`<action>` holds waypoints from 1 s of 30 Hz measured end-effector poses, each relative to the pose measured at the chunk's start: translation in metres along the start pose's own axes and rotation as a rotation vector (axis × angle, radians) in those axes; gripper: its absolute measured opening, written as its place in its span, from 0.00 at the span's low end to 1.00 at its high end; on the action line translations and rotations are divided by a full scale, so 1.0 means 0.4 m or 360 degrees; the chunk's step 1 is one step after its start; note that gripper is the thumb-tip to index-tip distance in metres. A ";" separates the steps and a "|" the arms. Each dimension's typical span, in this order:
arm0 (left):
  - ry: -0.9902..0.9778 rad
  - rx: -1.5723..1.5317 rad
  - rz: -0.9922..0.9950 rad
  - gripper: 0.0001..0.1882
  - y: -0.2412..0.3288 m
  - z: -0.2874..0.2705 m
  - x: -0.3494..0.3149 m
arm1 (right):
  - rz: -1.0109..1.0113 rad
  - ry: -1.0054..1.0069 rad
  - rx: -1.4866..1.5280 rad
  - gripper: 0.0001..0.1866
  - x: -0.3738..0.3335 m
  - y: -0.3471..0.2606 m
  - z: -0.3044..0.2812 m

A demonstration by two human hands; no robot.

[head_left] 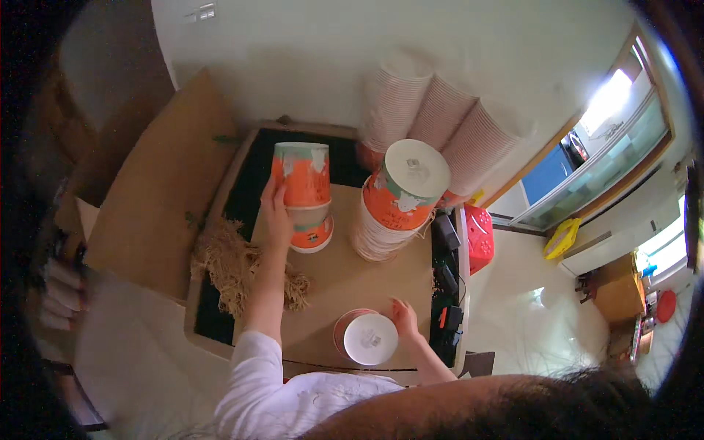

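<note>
My left hand [276, 205] is closed around the left side of an orange paper tub [302, 180] with a pale green band and a white animal print. That tub sits over another orange-and-green paper tub [314, 233] standing on the cardboard. Near the table's front edge, my right hand [404, 320] is beside an upside-down paper tub [371, 339] with a white base. Its fingers are loosely apart, with nothing visible between them. A taller stack of upside-down orange tubs [400, 198] stands to the right, cord wound around its lower part.
Tall nested stacks of white-rimmed tubs [440, 110] lean by the wall. A bundle of tan cords [227, 260] lies on the table's left. Cardboard [345, 286] covers the tabletop's middle. Black devices [447, 235] line its right edge, near a red plastic stool [479, 238].
</note>
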State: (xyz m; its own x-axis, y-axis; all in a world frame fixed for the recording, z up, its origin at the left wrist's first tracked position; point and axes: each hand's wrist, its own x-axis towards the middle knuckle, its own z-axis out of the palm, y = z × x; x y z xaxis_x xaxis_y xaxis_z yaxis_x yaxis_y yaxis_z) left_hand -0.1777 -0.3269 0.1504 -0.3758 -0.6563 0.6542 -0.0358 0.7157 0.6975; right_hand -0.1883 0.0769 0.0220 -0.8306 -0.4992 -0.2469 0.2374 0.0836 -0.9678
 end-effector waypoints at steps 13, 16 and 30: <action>-0.0175 0.0509 0.0515 0.26 0.036 -0.080 -0.141 | -0.0637 -0.0256 -0.2407 0.30 0.087 -0.051 0.030; -0.0302 0.0577 0.0504 0.20 0.045 -0.093 -0.173 | -0.0433 -0.0013 -0.2474 0.32 0.073 -0.030 0.002; -0.0375 0.0697 0.0526 0.11 -0.007 -0.079 -0.256 | 0.0635 0.0749 -0.1871 0.33 0.102 -0.041 -0.138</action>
State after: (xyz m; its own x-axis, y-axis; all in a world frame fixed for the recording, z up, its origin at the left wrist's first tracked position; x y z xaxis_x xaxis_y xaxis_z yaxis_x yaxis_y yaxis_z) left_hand -0.1097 -0.2692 0.0906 -0.6255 -0.3471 0.6987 -0.2417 0.9377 0.2495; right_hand -0.2539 0.1026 0.0252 -0.9568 0.0582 -0.2850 0.1280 0.9641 -0.2328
